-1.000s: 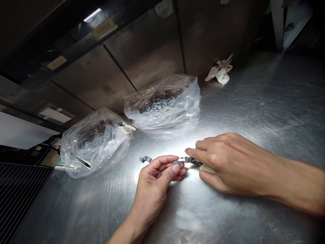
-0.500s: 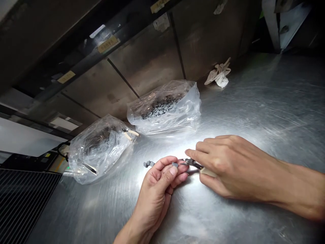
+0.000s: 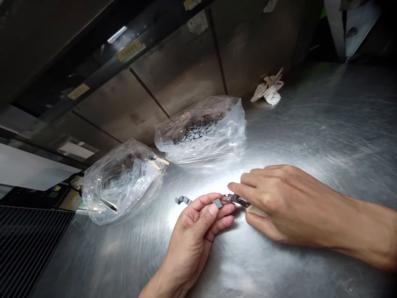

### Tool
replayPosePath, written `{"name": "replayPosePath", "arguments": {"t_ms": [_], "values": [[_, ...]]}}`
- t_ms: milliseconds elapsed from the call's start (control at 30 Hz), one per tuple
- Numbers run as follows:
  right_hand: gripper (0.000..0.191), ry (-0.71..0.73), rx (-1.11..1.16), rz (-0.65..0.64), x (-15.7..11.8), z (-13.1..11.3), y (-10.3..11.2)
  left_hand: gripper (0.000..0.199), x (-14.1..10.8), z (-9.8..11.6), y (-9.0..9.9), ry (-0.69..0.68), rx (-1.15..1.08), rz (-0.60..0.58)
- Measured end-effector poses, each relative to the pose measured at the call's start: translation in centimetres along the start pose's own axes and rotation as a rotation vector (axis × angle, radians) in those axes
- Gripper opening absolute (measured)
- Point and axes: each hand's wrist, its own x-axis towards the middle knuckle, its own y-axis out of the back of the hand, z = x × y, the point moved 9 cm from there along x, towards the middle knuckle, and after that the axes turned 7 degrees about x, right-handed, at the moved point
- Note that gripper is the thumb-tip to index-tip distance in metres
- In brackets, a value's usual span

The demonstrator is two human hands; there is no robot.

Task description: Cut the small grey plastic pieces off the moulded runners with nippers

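Between thumb and fingers, my left hand (image 3: pixel 198 229) pinches a small grey block (image 3: pixel 218 203). My right hand (image 3: pixel 273 203) is wrapped round the pale handle of a pair of cutting pliers (image 3: pixel 237 199), whose dark jaws point left and reach the fingertips of my left hand beside the block. Whether the jaws touch the block cannot be made out. A few more grey pieces (image 3: pixel 183 200) lie on the metal table just behind my left hand.
A clear plastic bag of grey pieces (image 3: pixel 198 142) stands at the back. Another clear bag (image 3: pixel 114 194), on the left, has pale-handled pliers (image 3: pixel 159 162) at its right edge and a second tool (image 3: pixel 109 205) on its front. A crumpled cloth (image 3: pixel 269 90) lies on the metal table (image 3: pixel 335 136) by the back panel.
My left hand has shifted slightly right and the grey block in it is turned, showing more of its face. The pliers have moved slightly right with my right hand.
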Motion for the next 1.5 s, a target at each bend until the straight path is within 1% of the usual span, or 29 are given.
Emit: {"name": "replayPosePath", "arguments": {"t_ms": [200, 333, 467, 767, 1167, 1333, 1500], "values": [[0.005, 0.021, 0.039, -0.017, -0.2, -0.3, -0.2, 0.021, 0.2, -0.2, -0.1, -0.002, 0.035, -0.002], [0.007, 0.015, 0.042, -0.037, -0.2, -0.3, -0.7, 0.026, 0.1, -0.3, 0.0, -0.006, 0.077, 0.010], [0.007, 0.017, 0.030, -0.052, -0.2, -0.3, -1.1, 0.025, 0.1, -0.4, 0.1, -0.016, 0.113, 0.005], [0.006, 0.026, -0.009, -0.040, -0.2, -0.4, -1.0, 0.024, 0.1, -0.5, 0.4, -0.060, 0.218, -0.008], [0.012, 0.050, -0.058, -0.092, -0.3, -0.8, -1.2, 0.023, 0.0, -0.5, 0.4, -0.084, 0.261, -0.019], [0.014, 0.062, -0.076, -0.094, -0.4, -0.9, -1.3, 0.023, 0.0, -0.5, 0.4, -0.082, 0.269, -0.022], [0.013, 0.057, -0.073, -0.118, -0.3, -0.8, -1.5, 0.023, -0.1, -0.4, 0.3, -0.085, 0.291, -0.018]]}}
